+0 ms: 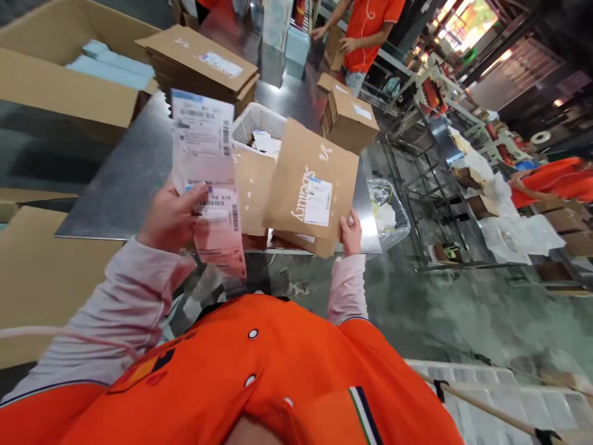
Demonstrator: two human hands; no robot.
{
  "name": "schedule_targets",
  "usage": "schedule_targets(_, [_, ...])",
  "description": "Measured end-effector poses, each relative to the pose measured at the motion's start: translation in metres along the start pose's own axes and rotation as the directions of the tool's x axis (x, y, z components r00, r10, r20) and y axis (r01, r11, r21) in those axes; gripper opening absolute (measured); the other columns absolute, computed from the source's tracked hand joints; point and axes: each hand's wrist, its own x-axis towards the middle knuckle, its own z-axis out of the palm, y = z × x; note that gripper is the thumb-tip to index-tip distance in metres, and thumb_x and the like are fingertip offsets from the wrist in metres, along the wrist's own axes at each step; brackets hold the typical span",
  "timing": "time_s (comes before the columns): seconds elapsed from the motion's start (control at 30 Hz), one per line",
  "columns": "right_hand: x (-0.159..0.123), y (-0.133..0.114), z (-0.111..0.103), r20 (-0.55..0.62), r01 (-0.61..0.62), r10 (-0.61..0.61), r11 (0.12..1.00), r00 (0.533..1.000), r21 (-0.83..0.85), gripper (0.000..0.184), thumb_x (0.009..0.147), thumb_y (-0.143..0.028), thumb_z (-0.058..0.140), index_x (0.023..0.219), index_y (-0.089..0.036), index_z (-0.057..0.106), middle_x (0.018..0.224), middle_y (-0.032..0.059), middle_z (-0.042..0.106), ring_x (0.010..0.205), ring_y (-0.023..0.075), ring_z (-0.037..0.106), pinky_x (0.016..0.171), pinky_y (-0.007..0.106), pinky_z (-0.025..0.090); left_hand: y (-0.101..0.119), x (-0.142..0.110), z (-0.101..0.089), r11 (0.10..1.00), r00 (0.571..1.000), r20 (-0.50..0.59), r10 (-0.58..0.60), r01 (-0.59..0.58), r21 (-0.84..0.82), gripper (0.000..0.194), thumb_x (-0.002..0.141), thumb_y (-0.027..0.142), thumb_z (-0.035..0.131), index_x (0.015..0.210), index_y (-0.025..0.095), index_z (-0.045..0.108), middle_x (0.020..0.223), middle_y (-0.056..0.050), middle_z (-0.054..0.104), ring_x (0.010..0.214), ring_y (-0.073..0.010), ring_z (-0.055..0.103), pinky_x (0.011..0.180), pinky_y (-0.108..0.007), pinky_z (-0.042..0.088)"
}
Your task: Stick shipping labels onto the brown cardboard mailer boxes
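My left hand (173,216) is closed on a strip of printed shipping labels (204,145), thumb across its middle, with the strip hanging down past the table edge. My right hand (351,232) grips the lower right corner of a flat brown cardboard box (290,179) and tilts it up. White lettering and a stuck-on label (319,201) show on that box. Beneath and beside it lie other flat cardboard pieces (254,185), partly covered. Behind them stands a white plastic basket (259,120) with small papers and cards inside.
Stacks of flat cardboard (199,55) and folded boxes (354,117) stand on the metal table (115,179). A large open carton (69,93) with light blue packs is at left. A clear plastic bag (389,210) hangs at the right edge. A co-worker (370,31) works across the table.
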Motion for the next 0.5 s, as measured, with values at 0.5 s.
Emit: schedule_targets(0.5, [-0.122,-0.069,0.148,0.659,0.092,-0.257,0.957,0.707,0.274,0.041,0.081,-0.042,0.076,0.112,-0.015,0.071,0.103,0.0089,0.075,0.091,0.0203,0.072,0.084,0.031,0.059,-0.041,-0.05,0.01,0.987,0.984,0.12,-0.135,0.145,-0.071,0.061,0.046,0.056,0.089,0.087,0.014,0.073,0.087,-0.009,0.073,0.081,-0.0229,0.064,0.074,-0.03,0.052])
